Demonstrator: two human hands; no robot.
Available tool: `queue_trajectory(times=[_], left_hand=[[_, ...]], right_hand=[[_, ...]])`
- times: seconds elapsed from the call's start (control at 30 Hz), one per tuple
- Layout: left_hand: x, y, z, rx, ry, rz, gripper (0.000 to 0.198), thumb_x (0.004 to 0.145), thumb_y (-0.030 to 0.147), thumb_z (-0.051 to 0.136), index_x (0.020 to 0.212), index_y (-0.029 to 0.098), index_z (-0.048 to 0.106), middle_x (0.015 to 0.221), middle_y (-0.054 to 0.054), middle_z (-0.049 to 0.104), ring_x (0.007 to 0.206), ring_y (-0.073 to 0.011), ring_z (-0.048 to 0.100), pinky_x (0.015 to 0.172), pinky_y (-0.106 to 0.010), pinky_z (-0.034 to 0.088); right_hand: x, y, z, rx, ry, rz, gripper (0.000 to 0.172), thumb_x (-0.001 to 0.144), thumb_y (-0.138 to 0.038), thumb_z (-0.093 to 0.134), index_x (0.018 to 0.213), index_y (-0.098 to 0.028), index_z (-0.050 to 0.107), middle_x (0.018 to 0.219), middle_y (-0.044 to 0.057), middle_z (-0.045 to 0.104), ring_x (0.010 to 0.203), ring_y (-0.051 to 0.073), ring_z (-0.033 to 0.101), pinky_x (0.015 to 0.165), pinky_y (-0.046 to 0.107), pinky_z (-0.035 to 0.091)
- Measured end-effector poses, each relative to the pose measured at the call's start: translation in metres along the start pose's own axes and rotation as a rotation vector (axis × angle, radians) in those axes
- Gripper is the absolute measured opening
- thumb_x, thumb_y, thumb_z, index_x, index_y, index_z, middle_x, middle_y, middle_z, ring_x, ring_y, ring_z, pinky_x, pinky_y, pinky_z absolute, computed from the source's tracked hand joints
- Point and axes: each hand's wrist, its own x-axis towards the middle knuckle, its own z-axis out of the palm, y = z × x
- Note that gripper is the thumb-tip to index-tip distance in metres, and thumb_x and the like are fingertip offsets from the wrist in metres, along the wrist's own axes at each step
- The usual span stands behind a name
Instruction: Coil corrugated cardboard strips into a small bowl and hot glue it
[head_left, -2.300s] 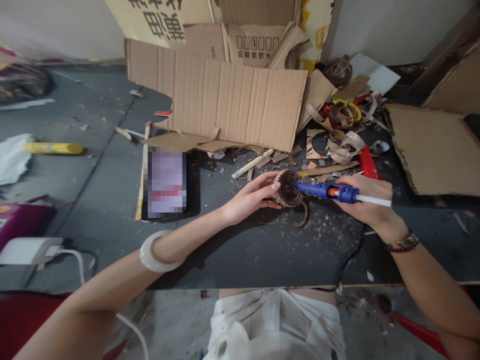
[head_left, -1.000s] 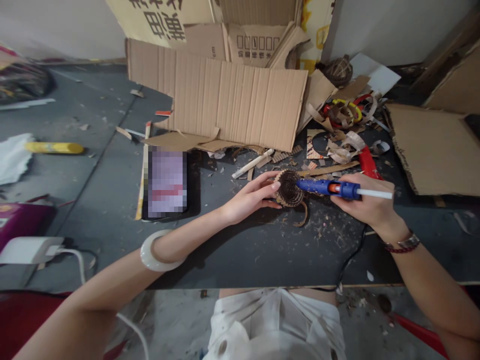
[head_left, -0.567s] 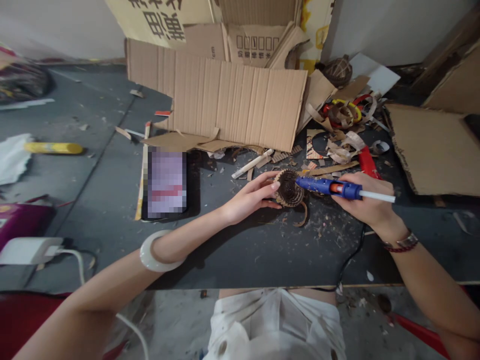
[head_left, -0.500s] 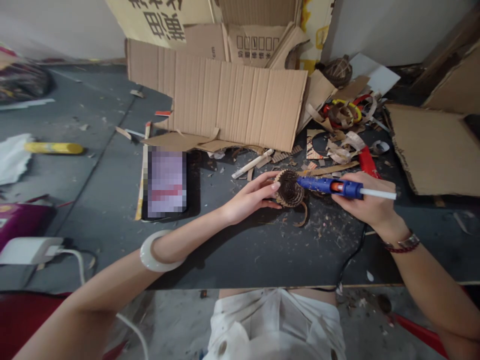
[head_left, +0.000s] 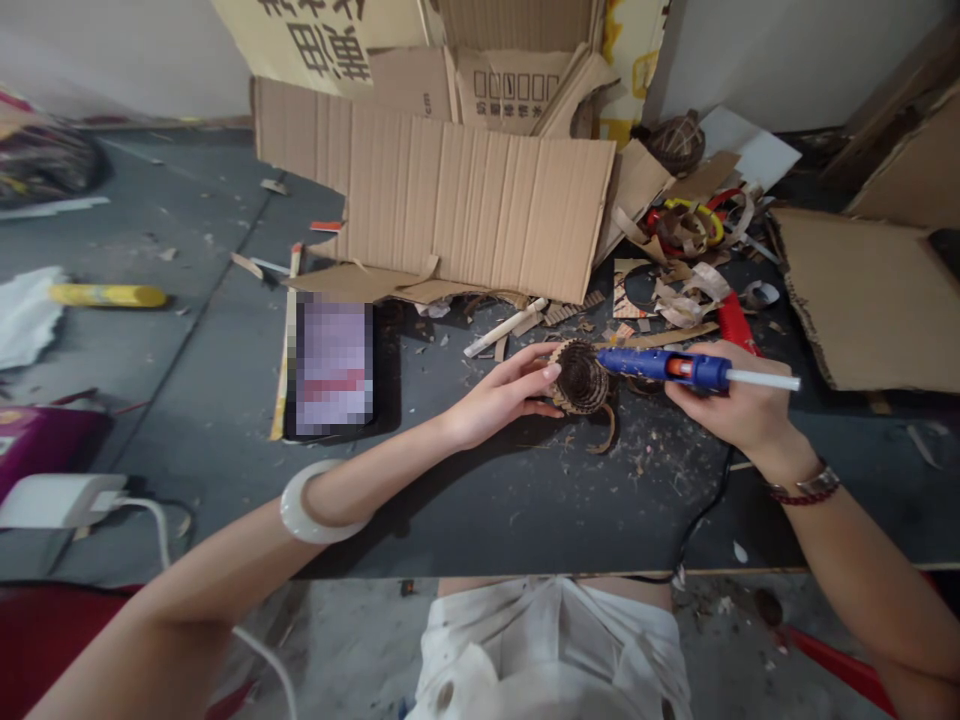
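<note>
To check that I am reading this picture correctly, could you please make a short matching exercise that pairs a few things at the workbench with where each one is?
Things:
1. Blue hot glue gun
2. Coiled corrugated cardboard
3. White glue stick
4. White bangle

Places:
A. Sticking out of the rear of the blue hot glue gun
B. Held by the left hand
C. Around the left wrist
D. Gripped by the right hand

Right pairs: 1-D, 2-B, 3-A, 4-C
</note>
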Motion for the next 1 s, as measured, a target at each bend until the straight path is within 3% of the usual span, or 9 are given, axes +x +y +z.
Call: queue_trajectory(times=[0.73,1.0], left_hand=[[-0.0005,0.0012,0.0014,0.002,0.009,0.004,0.041,0.080,0.039,0.067,0.117,0.024,0.056,0.108,-0.005,0.059,0.085,-0.0149,0.060,0.079,-0.034,0.053],[-0.0004,0.0009,0.0014,-0.008,0.002,0.000,0.039,0.082,0.037,0.066,0.117,0.024,0.056,0.105,-0.004,0.058,0.085,-0.0143,0.059,0.077,-0.032,0.053]], right_hand=[[-0.0001,0.0027,-0.0020,-0.069,0.094,-0.014,0.022,0.072,-0.035,0.070,0.087,-0.021,0.062,0.072,0.003,0.070,0.060,0.020,0.066,0.053,0.031,0.049],[-0.0010,0.0042,-0.0010,-0.063,0.063,-0.018,0.022,0.074,-0.036,0.070,0.089,-0.022,0.062,0.075,0.003,0.070,0.062,0.020,0.066,0.055,0.031,0.050]])
